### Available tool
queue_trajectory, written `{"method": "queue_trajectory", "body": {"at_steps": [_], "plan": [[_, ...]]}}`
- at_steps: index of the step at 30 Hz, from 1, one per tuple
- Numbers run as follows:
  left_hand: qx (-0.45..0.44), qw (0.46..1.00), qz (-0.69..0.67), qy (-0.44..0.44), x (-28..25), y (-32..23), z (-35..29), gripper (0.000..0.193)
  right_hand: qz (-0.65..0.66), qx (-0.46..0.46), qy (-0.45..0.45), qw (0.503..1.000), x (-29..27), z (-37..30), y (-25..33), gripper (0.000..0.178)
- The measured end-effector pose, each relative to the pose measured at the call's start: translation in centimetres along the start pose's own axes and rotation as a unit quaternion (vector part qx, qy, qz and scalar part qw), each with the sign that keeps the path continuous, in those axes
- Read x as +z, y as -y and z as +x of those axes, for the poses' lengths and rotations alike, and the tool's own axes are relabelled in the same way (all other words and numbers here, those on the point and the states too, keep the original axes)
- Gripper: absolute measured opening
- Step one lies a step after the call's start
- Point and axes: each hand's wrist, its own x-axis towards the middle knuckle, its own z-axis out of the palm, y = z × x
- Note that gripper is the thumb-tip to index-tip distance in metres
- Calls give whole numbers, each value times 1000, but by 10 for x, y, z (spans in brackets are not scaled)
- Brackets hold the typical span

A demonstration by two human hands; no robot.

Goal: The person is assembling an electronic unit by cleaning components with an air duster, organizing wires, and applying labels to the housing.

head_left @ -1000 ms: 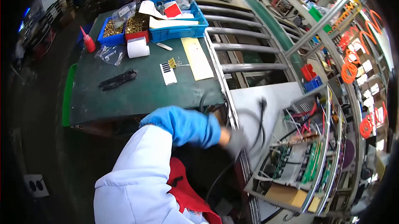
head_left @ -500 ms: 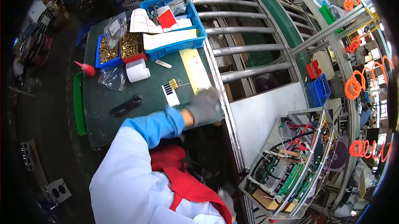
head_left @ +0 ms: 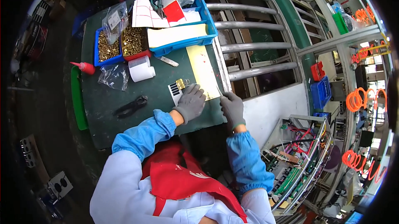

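My left hand (head_left: 191, 103), in a grey glove, lies flat with its fingers stretched out on the green tabletop. Its fingertips reach the near end of a yellow sheet (head_left: 202, 68) and partly cover a white card with black bars (head_left: 174, 91). A gold binder clip (head_left: 180, 83) sits at the top of that card. At the table's right edge, my right hand (head_left: 233, 108), also gloved, is closed around a thin, light-coloured tool (head_left: 219, 90). Its tip points toward the yellow sheet; its exact kind is too small to make out.
Left of my hands lie black-handled pliers (head_left: 130, 107), a white label roll (head_left: 141, 69) and a red bottle (head_left: 85, 67). Farther back stand bins of brass screws (head_left: 134, 43) and a blue crate (head_left: 183, 45). Metal rollers (head_left: 259, 47) and an opened electronics chassis (head_left: 291, 157) are on the right.
My left hand has moved left from the yellow sheet's end and settled flat beside the card. My right hand has come up from below to the table edge, holding a thin tool.
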Motion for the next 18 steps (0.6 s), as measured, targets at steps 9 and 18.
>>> {"method": "queue_trajectory", "body": {"at_steps": [9, 18], "plan": [[-37, 998, -8, -49, 23, -9, 53, 48, -268, -64, 3, 961, 8, 91, 21, 29], [-45, 999, -2, -17, 20, -10, 56, 51, -299, -41, 13, 953, 19, 99, 26, 29]]}}
